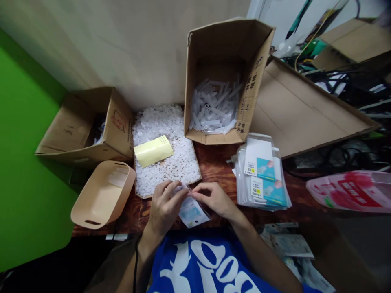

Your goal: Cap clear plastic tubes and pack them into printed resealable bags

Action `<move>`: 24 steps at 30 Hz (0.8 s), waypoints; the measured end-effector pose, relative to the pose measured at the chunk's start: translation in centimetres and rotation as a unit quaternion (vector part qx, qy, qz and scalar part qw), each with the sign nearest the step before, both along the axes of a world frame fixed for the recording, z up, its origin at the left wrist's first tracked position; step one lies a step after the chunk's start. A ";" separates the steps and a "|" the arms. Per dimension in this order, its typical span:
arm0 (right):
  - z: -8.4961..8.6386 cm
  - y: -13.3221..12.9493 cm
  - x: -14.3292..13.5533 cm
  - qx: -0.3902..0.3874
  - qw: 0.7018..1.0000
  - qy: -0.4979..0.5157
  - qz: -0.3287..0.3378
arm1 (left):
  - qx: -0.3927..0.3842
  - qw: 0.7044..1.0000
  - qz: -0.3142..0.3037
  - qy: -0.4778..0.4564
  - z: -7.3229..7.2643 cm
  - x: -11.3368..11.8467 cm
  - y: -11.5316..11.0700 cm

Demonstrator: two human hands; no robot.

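A small clear plastic bag with a blue-and-white printed card [192,212] is between my two hands at the front of the table. Closed around its upper end, my left hand [167,205] has its fingers bent over the plastic. Thumb and forefinger of my right hand [214,198] pinch the bag's edge on the other side. Just beyond my left hand lies a cardboard tray of small white plastic pieces [181,162], with a yellow paper [153,151] on top. To the right is a stack of clear bags with printed cards [262,175].
An upright carton [262,81] behind holds translucent tubes [214,108]. At left stand an open cardboard box [120,122] and a peach plastic basket [84,195]. A pink printed package [351,191] lies far right. Filled packets [291,245] sit below the table's edge.
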State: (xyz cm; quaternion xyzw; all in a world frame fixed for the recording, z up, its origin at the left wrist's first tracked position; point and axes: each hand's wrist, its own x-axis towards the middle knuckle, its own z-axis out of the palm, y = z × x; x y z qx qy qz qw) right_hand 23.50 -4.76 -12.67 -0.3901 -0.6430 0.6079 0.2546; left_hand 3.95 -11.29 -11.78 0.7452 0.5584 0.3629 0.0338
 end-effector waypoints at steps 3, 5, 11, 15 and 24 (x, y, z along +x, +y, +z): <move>-0.3 -0.6 -0.2 -0.001 0.999 0.021 -0.041 | -0.008 1.000 -0.015 -0.025 -0.1 0.5 -0.2; -0.2 -0.8 -0.3 0.022 0.998 0.030 -0.049 | -0.020 0.997 -0.033 -0.063 0.0 0.8 -0.2; 0.3 -0.9 -0.2 0.137 0.988 0.047 -0.046 | -0.079 0.973 -0.034 -0.216 0.2 1.6 0.2; 0.2 -0.9 -0.1 0.164 0.983 0.054 -0.054 | -0.114 0.950 -0.025 -0.289 0.0 2.3 0.3; -0.9 -1.5 -0.3 0.185 0.979 0.057 -0.059 | -0.108 0.945 -0.011 -0.309 -1.1 3.0 0.3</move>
